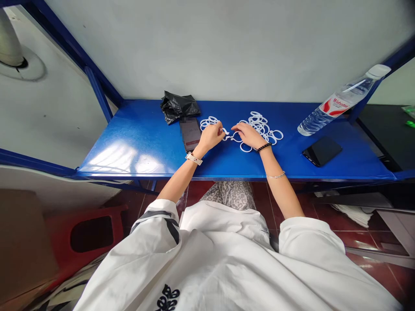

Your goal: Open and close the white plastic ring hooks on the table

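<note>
Over the blue table, my left hand (211,135) is closed in a pinch on a white plastic ring, partly hidden by the fingers. A short distance to the right, my right hand (249,134) has its fingers bent round another white ring (237,137). Small white links show between the two hands. Several loose white rings (259,123) lie in a heap beyond and beside my right hand. A smaller group of white rings (204,124) lies just behind my left hand. How the rings join cannot be made out.
A dark phone (191,134) lies left of my left hand, touching a crumpled black plastic bag (178,107). To the right are a black phone (322,151) and a water bottle (340,103). Blue metal posts frame the table (145,129); a wall stands behind.
</note>
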`<act>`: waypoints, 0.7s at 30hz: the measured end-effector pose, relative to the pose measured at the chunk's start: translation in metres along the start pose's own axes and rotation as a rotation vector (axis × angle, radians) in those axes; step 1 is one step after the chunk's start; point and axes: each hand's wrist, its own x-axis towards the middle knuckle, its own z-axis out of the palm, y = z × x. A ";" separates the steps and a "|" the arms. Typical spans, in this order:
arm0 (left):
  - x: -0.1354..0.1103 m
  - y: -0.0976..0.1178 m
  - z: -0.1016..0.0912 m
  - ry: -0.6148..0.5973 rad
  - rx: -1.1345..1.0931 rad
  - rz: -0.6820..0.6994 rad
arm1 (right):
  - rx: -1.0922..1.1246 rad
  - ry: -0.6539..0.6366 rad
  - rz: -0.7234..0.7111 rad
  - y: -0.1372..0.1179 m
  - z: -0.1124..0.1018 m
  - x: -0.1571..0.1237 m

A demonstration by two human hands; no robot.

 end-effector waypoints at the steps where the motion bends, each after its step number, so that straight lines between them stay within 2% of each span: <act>1: 0.000 0.001 -0.001 0.007 0.000 -0.002 | -0.013 0.009 0.016 0.001 -0.001 0.000; 7: 0.001 0.001 0.000 0.010 0.005 0.004 | -0.151 0.036 0.165 0.000 -0.008 -0.003; 10: 0.001 -0.001 0.001 0.003 -0.068 -0.001 | -0.164 0.092 0.186 0.000 -0.012 -0.005; 14: 0.000 -0.001 0.001 0.005 -0.155 0.000 | -0.051 0.150 0.087 -0.006 -0.012 -0.004; 18: -0.001 0.000 0.000 -0.001 -0.155 -0.021 | 0.078 0.136 -0.059 -0.019 -0.007 -0.002; 21: -0.001 0.001 0.001 -0.016 -0.113 -0.032 | 0.116 0.109 -0.102 -0.026 -0.005 -0.001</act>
